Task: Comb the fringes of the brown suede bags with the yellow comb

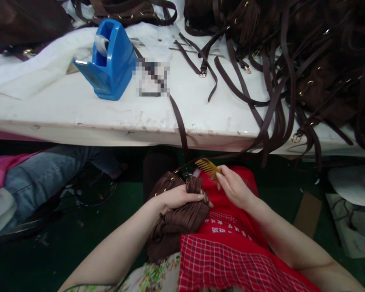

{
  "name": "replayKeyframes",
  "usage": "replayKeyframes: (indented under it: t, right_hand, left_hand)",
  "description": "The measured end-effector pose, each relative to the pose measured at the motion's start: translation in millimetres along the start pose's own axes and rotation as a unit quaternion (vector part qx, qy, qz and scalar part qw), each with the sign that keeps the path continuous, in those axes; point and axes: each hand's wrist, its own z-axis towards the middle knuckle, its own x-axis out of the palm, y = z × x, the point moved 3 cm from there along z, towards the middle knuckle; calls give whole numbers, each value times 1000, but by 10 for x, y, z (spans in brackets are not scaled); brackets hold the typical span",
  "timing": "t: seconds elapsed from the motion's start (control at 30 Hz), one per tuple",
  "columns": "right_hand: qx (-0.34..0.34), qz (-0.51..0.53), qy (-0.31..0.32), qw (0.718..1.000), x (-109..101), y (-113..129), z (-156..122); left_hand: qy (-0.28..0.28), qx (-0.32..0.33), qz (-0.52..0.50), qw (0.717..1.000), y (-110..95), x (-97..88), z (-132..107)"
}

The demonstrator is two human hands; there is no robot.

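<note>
On my lap lies a brown bag [166, 183] with gold eyelets and a drawstring top. My left hand [182, 197] is closed around a bunched brown fringe tassel [190, 217] attached to it; the thumb lies over the strands. Just to the right, my right hand [232, 186] grips a yellow comb [207, 168] by one end. The comb's teeth point left and down, apart from the tassel. A red apron [219, 251] with a checked panel covers my lap beneath both hands.
A white table [109, 117] runs across in front. On it stand a blue tape dispenser [114, 61], white wrapping sheets [42, 69] and, at right, piled brown bags [319, 89] with dangling straps [280, 105]. A person's jeans-clad leg [54, 170] is at left.
</note>
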Motion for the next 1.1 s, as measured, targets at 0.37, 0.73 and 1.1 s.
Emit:
replayKeyframes:
  t: [0.37, 0.73, 1.1]
  right_hand:
    - [-138, -255, 135, 948, 243, 160, -226]
    - [-45, -301, 125, 944, 365, 32, -121]
    - [130, -207, 24, 969, 64, -521, -7]
  left_hand:
    - [-33, -18, 27, 999, -3, 42, 57]
    - [-70, 80, 335, 936, -123, 272, 120]
    - [-121, 85, 434, 889, -140, 305, 93]
